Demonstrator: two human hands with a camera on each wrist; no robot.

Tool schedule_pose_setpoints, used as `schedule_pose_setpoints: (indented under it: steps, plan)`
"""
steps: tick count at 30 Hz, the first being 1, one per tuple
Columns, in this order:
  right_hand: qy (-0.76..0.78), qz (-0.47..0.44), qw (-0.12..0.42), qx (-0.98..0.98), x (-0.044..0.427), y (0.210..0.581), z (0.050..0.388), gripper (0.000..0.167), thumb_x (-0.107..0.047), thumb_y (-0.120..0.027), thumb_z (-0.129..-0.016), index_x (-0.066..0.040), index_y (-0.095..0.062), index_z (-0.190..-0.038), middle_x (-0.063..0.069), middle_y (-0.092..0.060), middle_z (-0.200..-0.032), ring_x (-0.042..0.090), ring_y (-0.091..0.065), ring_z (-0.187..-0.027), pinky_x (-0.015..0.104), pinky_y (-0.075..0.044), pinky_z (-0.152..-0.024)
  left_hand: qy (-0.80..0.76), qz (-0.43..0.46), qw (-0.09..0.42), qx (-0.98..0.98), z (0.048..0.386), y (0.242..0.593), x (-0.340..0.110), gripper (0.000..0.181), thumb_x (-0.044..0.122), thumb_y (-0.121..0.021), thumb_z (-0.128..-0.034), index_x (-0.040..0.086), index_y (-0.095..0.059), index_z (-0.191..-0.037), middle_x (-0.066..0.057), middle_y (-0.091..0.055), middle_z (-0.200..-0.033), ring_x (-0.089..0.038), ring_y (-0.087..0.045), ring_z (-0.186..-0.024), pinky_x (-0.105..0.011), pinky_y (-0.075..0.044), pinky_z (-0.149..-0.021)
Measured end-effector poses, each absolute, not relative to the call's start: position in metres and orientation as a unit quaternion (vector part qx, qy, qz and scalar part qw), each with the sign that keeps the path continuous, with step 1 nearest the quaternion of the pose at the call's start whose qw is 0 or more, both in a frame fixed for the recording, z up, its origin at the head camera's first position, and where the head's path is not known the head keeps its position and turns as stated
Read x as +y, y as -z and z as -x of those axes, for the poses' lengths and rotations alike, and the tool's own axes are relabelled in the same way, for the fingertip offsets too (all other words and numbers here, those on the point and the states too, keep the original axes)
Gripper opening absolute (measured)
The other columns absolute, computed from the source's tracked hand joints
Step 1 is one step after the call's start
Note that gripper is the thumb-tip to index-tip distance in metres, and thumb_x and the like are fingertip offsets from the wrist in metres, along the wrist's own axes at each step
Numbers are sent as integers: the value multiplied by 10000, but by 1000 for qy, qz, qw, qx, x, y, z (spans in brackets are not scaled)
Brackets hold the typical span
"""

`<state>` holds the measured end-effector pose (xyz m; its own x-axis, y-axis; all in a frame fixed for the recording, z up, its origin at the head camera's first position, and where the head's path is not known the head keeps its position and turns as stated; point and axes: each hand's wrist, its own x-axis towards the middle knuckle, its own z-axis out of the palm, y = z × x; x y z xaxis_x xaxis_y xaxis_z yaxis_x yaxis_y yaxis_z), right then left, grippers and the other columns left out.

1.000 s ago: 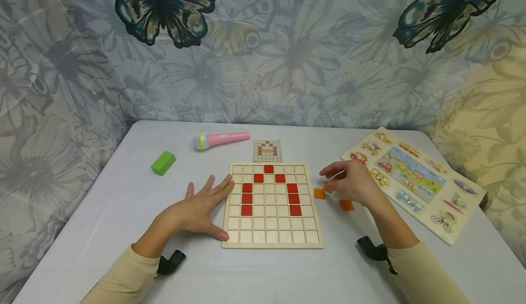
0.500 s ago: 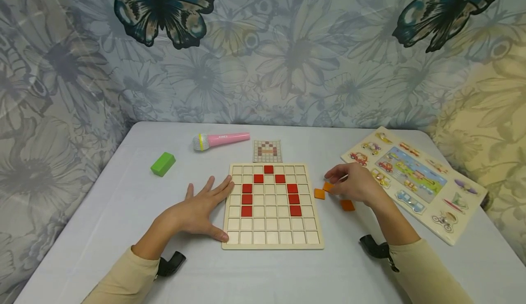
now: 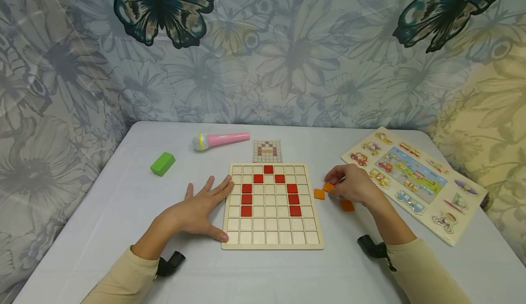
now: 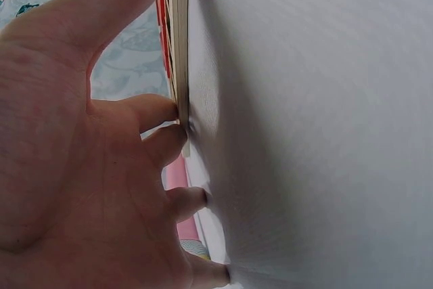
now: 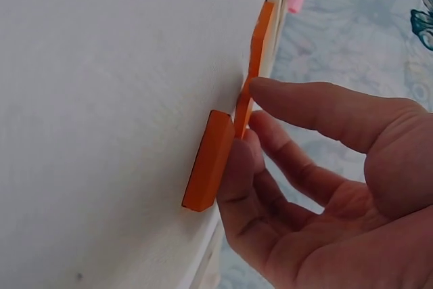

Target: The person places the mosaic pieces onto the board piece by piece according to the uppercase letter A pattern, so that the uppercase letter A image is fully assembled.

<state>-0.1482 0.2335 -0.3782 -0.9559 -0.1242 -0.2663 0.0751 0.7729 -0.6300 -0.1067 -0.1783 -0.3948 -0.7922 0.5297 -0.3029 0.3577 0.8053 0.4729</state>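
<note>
A cream grid board (image 3: pixel 273 246) lies at the middle of the table, with red square tiles (image 3: pixel 246 199) in several cells. My left hand (image 3: pixel 196 210) is spread flat along its left side; thumb and nearest fingertips touch the edge. In the left wrist view that hand (image 4: pixel 101 147) shows its palm beside the board's edge (image 4: pixel 180 45). To the right of the board, my right hand (image 3: pixel 352 185) pinches an orange tile (image 3: pixel 328 187) at the table surface. Another orange tile (image 3: pixel 319 194) lies between it and the board, and a further orange block (image 5: pixel 208 162) sits beside my fingers.
A small pattern card (image 3: pixel 267 151) lies just behind the board. Farther left are a pink toy microphone (image 3: pixel 226 138) and a green block (image 3: pixel 163 163). A vehicle picture puzzle (image 3: pixel 415 180) lies on the right, close to my right forearm. Patterned cloth walls (image 3: pixel 296 66) enclose the table's back.
My right hand has shifted slightly right and uncovered more of the orange tile at its fingertips. The left hand stays at the board's edge, and the red tiles are unmoved.
</note>
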Motion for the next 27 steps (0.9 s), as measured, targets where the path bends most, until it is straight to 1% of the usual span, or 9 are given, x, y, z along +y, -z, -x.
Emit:
schedule_pose_setpoints:
  steps: [13, 27]
  plan:
    - [314, 10, 143, 938, 230, 376, 147, 264, 6, -827, -776, -18, -729, -1019, 112, -616, -924, 249, -558, -844, 316, -490, -668, -203, -239, 217, 925, 106, 395, -177, 1346, 617, -916, -666, 197, -151, -1690, 37, -4, -1776, -456, 32, -1612, -860, 69, -1108]
    - [307, 5, 136, 942, 230, 376, 146, 249, 3, -791, -814, -13, -754, -1060, 119, -636, -943, 251, -577, -832, 307, -505, -654, -202, -238, 219, 924, 106, 392, -178, 1340, 599, -919, -674, 183, -149, -1689, 23, -14, -1775, -443, 38, -1614, -845, 71, -1126]
